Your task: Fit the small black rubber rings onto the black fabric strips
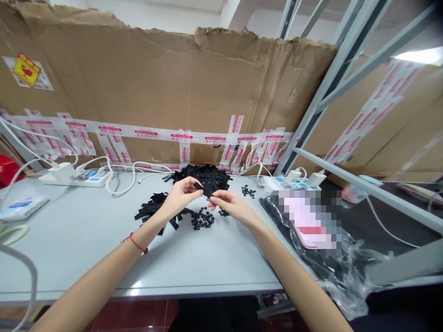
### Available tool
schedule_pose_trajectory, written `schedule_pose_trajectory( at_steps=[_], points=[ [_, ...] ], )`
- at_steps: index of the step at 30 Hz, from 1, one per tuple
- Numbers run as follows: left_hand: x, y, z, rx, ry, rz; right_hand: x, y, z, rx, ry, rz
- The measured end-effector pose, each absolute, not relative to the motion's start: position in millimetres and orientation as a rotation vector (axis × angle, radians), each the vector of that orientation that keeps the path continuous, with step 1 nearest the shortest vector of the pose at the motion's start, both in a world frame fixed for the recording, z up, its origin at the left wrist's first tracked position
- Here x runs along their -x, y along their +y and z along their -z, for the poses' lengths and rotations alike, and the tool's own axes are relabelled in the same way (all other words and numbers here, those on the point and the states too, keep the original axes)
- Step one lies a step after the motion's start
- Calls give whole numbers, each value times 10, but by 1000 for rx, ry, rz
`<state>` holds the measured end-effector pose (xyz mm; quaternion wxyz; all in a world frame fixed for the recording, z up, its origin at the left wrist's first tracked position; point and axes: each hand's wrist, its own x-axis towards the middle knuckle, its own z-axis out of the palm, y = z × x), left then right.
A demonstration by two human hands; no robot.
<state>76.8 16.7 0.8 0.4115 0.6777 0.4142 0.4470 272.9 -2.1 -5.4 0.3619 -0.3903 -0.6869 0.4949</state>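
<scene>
Above the table, my left hand [182,192] pinches a short black strip [198,186] between thumb and fingers. Close to its right, my right hand [229,204] is closed in a pinch at the lower edge of the dark material; what lies in its fingertips is too small to make out. Behind both hands spreads a large pile of black strips [217,174]. A smaller heap of black strips [152,205] lies partly hidden by my left forearm. Below the hands sit several small black rings [202,218], with a few more beside my right hand.
A small group of black pieces [248,190] lies to the right. Power strips [92,177] with white cables run along the cardboard wall [166,78]. A phone [311,221] rests on clear plastic wrap [349,263]. At left is a white packet [24,208]; a metal frame [311,110] rises at right.
</scene>
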Motion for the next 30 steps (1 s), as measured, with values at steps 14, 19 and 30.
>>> schedule_pose_trajectory(
  at_steps=[14, 19, 30],
  points=[
    [-714, 89, -113, -1919, 899, -520, -2718, -89, 11, 764, -1813, -1389],
    [-723, 72, -111, -1850, 778, -471, -2740, -80, -7, 927, -1861, -1160],
    [-834, 16, -65, -1800, 716, -587, -2624, -124, 77, 1012, -2138, -582]
  ],
)
